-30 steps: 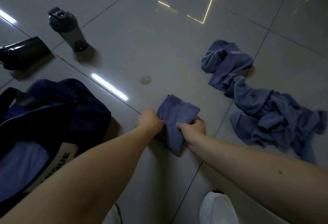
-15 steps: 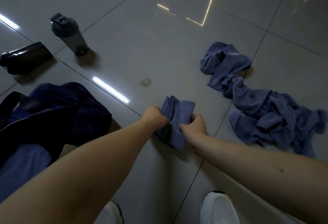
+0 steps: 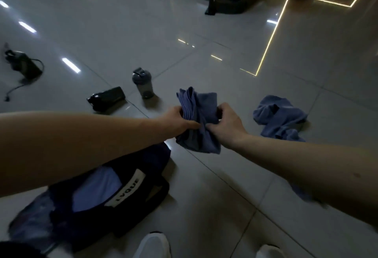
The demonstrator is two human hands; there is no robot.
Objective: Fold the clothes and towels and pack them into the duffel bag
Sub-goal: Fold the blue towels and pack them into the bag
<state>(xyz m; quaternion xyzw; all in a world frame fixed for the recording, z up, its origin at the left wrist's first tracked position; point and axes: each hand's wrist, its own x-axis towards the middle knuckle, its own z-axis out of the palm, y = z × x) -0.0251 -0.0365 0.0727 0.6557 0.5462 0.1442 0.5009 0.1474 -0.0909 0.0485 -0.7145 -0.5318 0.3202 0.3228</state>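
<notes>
**One word in shot: LVQUE, on the bag**

Down at the lower left of the head view comes the one piece of lettering that reads: a white strip label (image 3: 127, 188) on the dark duffel bag (image 3: 86, 223). Dark capital letters run lengthwise along the strip and tilt with it, climbing from lower left to upper right. They spell LVQUE. The V, Q, U and E come through clearly, while the first letter, at the strip's lower end, is fainter and reads as an L. The strip lies along the edge of the bag's open mouth, just beside the pale blue cloth (image 3: 92, 194) inside. Any finer print on it is too blurred to tell.
</notes>
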